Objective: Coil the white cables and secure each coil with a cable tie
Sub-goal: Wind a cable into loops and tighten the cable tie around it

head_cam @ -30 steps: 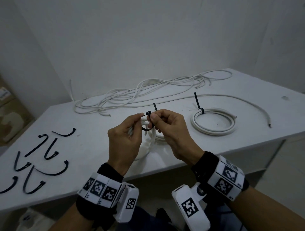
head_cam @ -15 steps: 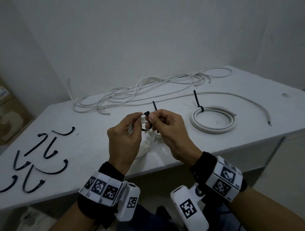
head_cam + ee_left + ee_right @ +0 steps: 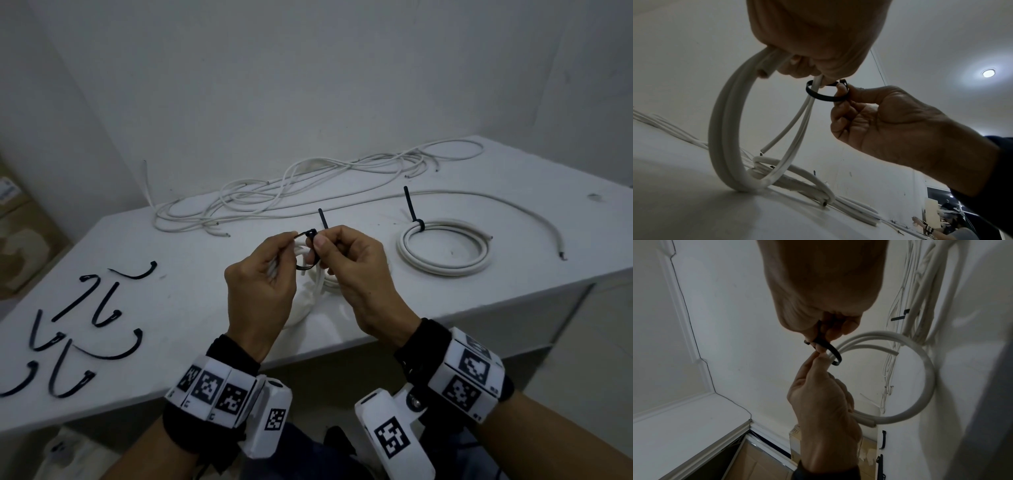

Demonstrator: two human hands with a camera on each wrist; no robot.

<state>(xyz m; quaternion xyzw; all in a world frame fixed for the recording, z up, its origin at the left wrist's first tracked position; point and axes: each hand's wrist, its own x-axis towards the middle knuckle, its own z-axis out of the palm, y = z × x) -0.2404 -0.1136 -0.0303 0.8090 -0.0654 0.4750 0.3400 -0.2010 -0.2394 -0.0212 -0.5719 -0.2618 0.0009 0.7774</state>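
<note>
My left hand (image 3: 289,241) grips a white cable coil (image 3: 310,294) that stands upright with its bottom on the table; the coil (image 3: 725,129) shows as a thick ring in the left wrist view. A black cable tie (image 3: 303,255) is looped loosely round the coil's strands just under my left fingers. My right hand (image 3: 320,241) pinches the tie (image 3: 826,96) at its head, and the tail (image 3: 323,219) sticks up behind. From the right wrist, the tie (image 3: 831,351) circles the coil (image 3: 925,369) between both hands.
A finished coil (image 3: 445,255) bound with a black tie (image 3: 412,212) lies to the right. Loose white cables (image 3: 308,192) sprawl along the back, and one long cable (image 3: 496,205) curves to the right edge. Several spare black ties (image 3: 85,325) lie at the left. The table edge (image 3: 342,353) is below my hands.
Both hands have stayed together at the tie's head. The tie loop and the coil look much the same; only the view has shifted a little.
</note>
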